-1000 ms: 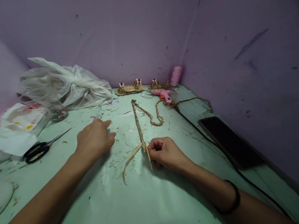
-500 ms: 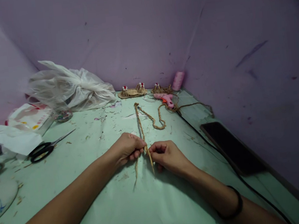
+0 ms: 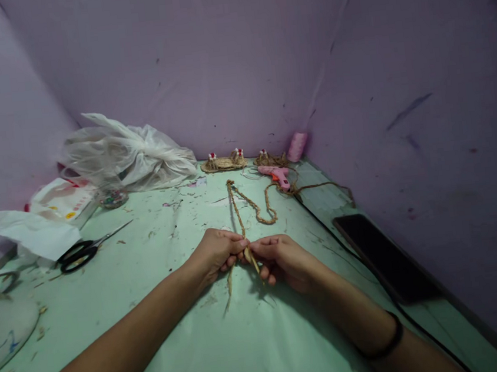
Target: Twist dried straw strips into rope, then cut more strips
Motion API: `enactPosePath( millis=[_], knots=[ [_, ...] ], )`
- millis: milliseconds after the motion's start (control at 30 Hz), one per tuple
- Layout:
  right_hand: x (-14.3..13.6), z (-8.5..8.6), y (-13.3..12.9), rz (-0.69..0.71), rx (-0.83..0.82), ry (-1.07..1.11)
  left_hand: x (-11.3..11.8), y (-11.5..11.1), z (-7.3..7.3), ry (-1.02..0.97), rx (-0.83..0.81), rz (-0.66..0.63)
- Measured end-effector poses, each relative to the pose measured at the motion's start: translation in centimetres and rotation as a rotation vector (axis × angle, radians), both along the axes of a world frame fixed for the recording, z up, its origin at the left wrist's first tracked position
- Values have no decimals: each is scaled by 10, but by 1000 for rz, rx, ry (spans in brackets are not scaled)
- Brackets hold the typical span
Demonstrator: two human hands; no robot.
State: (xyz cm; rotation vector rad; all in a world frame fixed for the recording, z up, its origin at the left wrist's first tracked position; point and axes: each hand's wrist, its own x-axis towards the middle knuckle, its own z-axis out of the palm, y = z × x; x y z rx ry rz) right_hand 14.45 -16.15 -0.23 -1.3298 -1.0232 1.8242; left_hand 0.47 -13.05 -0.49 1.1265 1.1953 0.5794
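A brown braided cord [image 3: 237, 214] runs from a knot on the table down to my hands. My left hand [image 3: 222, 251] pinches the cord near its lower end, fingers closed. Touching it from the right, my right hand [image 3: 280, 258] is closed on the strands at the same spot. Loose strand ends [image 3: 230, 288] hang below my left fingers, and others stick out between the two hands. The cord's other part curves right toward a pink glue gun [image 3: 277, 176].
On the left lie black-handled scissors [image 3: 80, 255], white paper [image 3: 35, 232], a box [image 3: 66, 200] and a plastic bag [image 3: 147, 155]. Woven pieces [image 3: 223, 164] and a pink spool [image 3: 297, 146] stand at the back. A phone [image 3: 384, 254] and black cable [image 3: 335, 227] are right.
My right hand has closed in against my left fingertips, and the strands between them have shifted. The view has tilted up slightly, so the table items appear lower.
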Motion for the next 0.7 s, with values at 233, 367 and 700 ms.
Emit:
enactPosePath(
  millis=[233, 367, 700],
  knots=[
    [-5, -18, 6, -101, 199, -277, 1, 1, -2, -17, -12, -6],
    [-5, -23, 8, -96, 262, -327, 0, 2, -1, 56, -26, -27],
    [5, -5, 8, -66, 596, -959, 0, 8, 1, 207, 31, -93]
  ],
)
